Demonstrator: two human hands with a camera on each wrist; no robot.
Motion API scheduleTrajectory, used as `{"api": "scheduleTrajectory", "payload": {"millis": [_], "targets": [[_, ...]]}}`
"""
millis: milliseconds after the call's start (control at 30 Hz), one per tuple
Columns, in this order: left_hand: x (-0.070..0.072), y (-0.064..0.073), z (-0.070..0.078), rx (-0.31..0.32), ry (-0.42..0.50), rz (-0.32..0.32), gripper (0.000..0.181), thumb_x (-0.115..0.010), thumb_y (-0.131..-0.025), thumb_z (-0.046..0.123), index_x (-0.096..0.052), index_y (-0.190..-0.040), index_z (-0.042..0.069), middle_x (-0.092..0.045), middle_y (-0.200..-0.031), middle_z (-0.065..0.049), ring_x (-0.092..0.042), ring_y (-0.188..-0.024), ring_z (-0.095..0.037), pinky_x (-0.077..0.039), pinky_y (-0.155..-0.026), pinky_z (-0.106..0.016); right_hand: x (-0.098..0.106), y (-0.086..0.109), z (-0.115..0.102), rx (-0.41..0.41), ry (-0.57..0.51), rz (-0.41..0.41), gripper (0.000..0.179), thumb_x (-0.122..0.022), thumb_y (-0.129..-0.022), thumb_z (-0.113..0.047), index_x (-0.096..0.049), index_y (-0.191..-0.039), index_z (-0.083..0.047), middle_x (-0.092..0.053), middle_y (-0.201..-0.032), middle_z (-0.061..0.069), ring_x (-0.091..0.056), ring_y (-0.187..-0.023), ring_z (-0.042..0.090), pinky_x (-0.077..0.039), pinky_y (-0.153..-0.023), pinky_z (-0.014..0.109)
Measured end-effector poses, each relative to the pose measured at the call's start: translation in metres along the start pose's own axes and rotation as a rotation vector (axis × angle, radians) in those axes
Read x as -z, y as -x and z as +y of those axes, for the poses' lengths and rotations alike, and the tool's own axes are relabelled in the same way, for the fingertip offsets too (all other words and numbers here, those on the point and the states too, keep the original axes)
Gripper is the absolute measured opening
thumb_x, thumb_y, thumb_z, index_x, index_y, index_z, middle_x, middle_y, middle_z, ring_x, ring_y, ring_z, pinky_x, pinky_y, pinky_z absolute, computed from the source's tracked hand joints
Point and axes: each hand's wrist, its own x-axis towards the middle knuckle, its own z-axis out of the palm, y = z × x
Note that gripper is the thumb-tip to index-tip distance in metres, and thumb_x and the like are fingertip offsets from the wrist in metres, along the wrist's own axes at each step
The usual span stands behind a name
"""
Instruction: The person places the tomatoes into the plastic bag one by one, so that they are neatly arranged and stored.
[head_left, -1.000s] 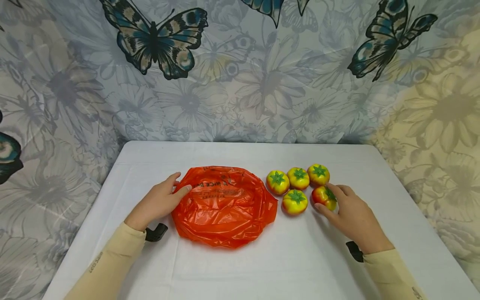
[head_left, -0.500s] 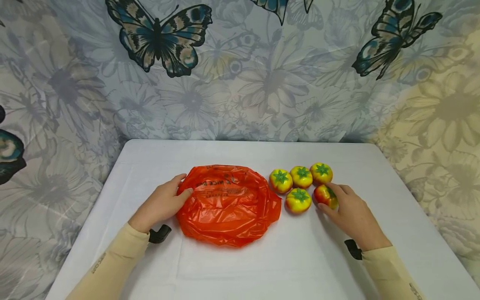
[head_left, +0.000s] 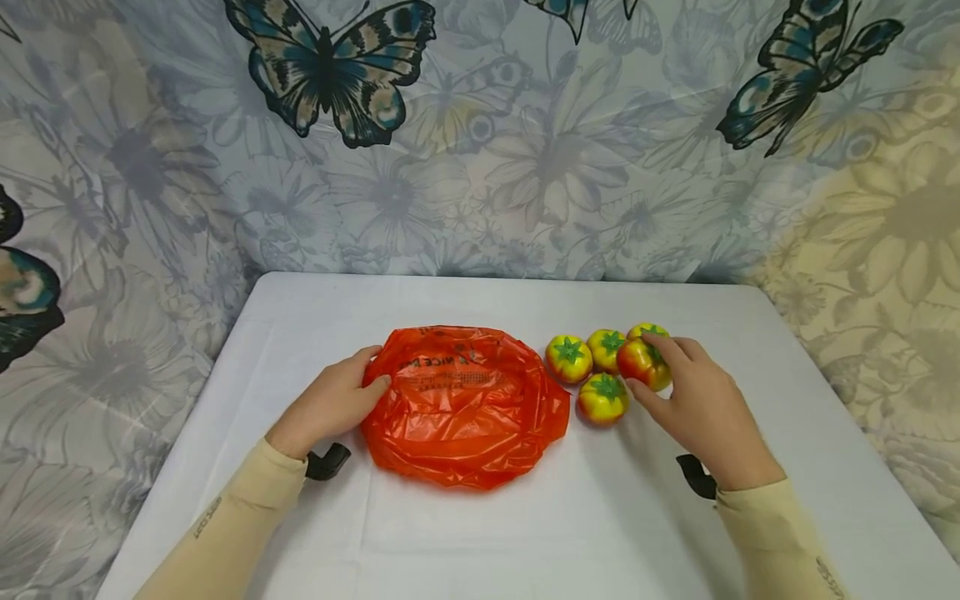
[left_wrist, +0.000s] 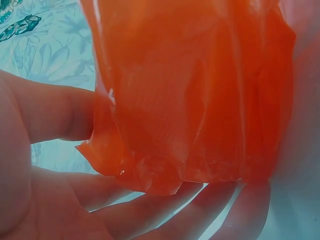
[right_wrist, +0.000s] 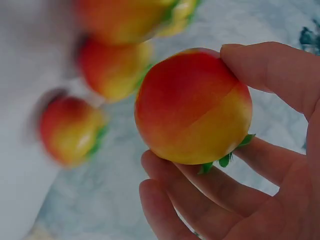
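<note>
A crumpled red plastic bag (head_left: 465,417) with dark print lies flat on the white table. My left hand (head_left: 333,408) holds its left edge, thumb on top; in the left wrist view the fingers (left_wrist: 210,207) reach along the lower edge of the bag. My right hand (head_left: 705,417) grips a red and yellow tomato (right_wrist: 195,107) between thumb and fingers, raised off the table with its green leaves turned toward the palm. Several similar tomatoes stand right of the bag, with the nearest tomato (head_left: 603,400) in front and the farthest tomato (head_left: 648,330) partly hidden behind the held one.
The white-covered table (head_left: 480,542) ends at a cloth backdrop (head_left: 555,208) printed with flowers and butterflies. Another tomato (head_left: 568,360) sits close to the right edge of the bag.
My right hand has lifted the tomato off the table and moved it slightly up and left, over the far tomato. The left hand stays at the bag's edge; the whole view has shifted slightly.
</note>
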Motion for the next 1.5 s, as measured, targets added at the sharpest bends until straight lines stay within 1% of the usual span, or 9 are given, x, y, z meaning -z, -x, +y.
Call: {"api": "scheduleTrajectory", "payload": {"millis": [133, 333, 400, 667, 800, 1067, 1167, 1367, 1500], "targets": [[0.001, -0.001, 0.0, 0.008, 0.011, -0.005, 0.066, -0.049, -0.104, 0.034, -0.026, -0.159, 0.007, -0.045, -0.156, -0.016, -0.05, -0.138, -0.035, -0.043, -0.11, -0.058, -0.005, -0.018, -0.029, 0.045, -0.045, -0.021, 0.067, -0.076, -0.089, -0.031, -0.049, -0.147, -0.012, -0.054, -0.136, 0.022, -0.061, -0.113, 0.044, -0.052, -0.089, 0.064], [-0.003, -0.004, 0.004, 0.008, 0.027, -0.01, 0.066, -0.05, -0.103, 0.033, -0.026, -0.159, 0.008, -0.045, -0.156, -0.015, -0.05, -0.138, -0.034, -0.043, -0.111, -0.057, -0.023, -0.044, -0.07, 0.087, -0.077, -0.093, 0.066, -0.074, -0.09, -0.036, -0.048, -0.147, -0.016, -0.054, -0.139, 0.017, -0.062, -0.113, 0.04, -0.055, -0.09, 0.059], [-0.004, -0.005, 0.006, 0.005, 0.031, -0.011, 0.066, -0.05, -0.103, 0.033, -0.026, -0.159, 0.007, -0.045, -0.155, -0.016, -0.05, -0.138, -0.034, -0.043, -0.111, -0.057, -0.028, -0.05, -0.084, 0.114, -0.088, -0.106, 0.066, -0.075, -0.09, -0.037, -0.049, -0.147, -0.017, -0.054, -0.139, 0.015, -0.063, -0.111, 0.038, -0.056, -0.09, 0.056], [-0.005, -0.005, 0.007, -0.006, 0.031, -0.003, 0.065, -0.05, -0.103, 0.032, -0.028, -0.159, 0.008, -0.048, -0.154, -0.015, -0.051, -0.137, -0.033, -0.043, -0.111, -0.055, -0.056, -0.069, -0.142, 0.266, -0.136, -0.096, 0.064, -0.076, -0.088, -0.039, -0.051, -0.144, -0.021, -0.058, -0.132, 0.006, -0.068, -0.103, 0.025, -0.059, -0.087, 0.045], [-0.007, -0.006, 0.006, -0.01, 0.03, -0.001, 0.065, -0.05, -0.103, 0.031, -0.028, -0.158, 0.007, -0.048, -0.153, -0.015, -0.051, -0.136, -0.033, -0.043, -0.111, -0.055, -0.069, -0.074, -0.163, 0.304, -0.157, -0.124, 0.062, -0.076, -0.088, -0.038, -0.052, -0.143, -0.022, -0.058, -0.13, 0.003, -0.067, -0.104, 0.021, -0.059, -0.088, 0.042], [-0.007, -0.006, 0.003, -0.025, 0.048, 0.014, 0.062, -0.051, -0.103, 0.031, -0.032, -0.157, 0.008, -0.053, -0.148, -0.012, -0.058, -0.127, -0.028, -0.048, -0.107, -0.051, -0.093, -0.079, -0.186, 0.354, -0.159, -0.173, 0.06, -0.076, -0.087, -0.036, -0.054, -0.142, -0.022, -0.06, -0.126, 0.001, -0.063, -0.103, 0.015, -0.059, -0.089, 0.034], [-0.005, -0.005, 0.001, -0.038, 0.044, 0.017, 0.061, -0.051, -0.103, 0.03, -0.033, -0.157, 0.008, -0.056, -0.145, -0.011, -0.061, -0.122, -0.026, -0.051, -0.104, -0.05, -0.102, -0.08, -0.19, 0.364, -0.153, -0.188, 0.061, -0.077, -0.087, -0.035, -0.053, -0.142, -0.022, -0.06, -0.128, 0.0, -0.062, -0.106, 0.015, -0.058, -0.091, 0.035], [-0.002, -0.003, 0.0, -0.036, 0.039, 0.029, 0.06, -0.052, -0.102, 0.029, -0.035, -0.155, 0.009, -0.059, -0.141, -0.009, -0.063, -0.112, -0.023, -0.054, -0.099, -0.048, -0.115, -0.082, -0.197, 0.394, -0.156, -0.21, 0.062, -0.078, -0.088, -0.033, -0.053, -0.144, -0.022, -0.058, -0.134, 0.001, -0.061, -0.113, 0.017, -0.057, -0.096, 0.039], [-0.001, -0.003, -0.003, -0.033, 0.031, 0.032, 0.06, -0.052, -0.102, 0.029, -0.036, -0.155, 0.009, -0.059, -0.142, -0.009, -0.063, -0.114, -0.024, -0.053, -0.101, -0.048, -0.123, -0.083, -0.2, 0.409, -0.167, -0.211, 0.061, -0.078, -0.088, -0.03, -0.054, -0.143, -0.021, -0.057, -0.133, 0.0, -0.06, -0.114, 0.018, -0.056, -0.098, 0.04]]}}
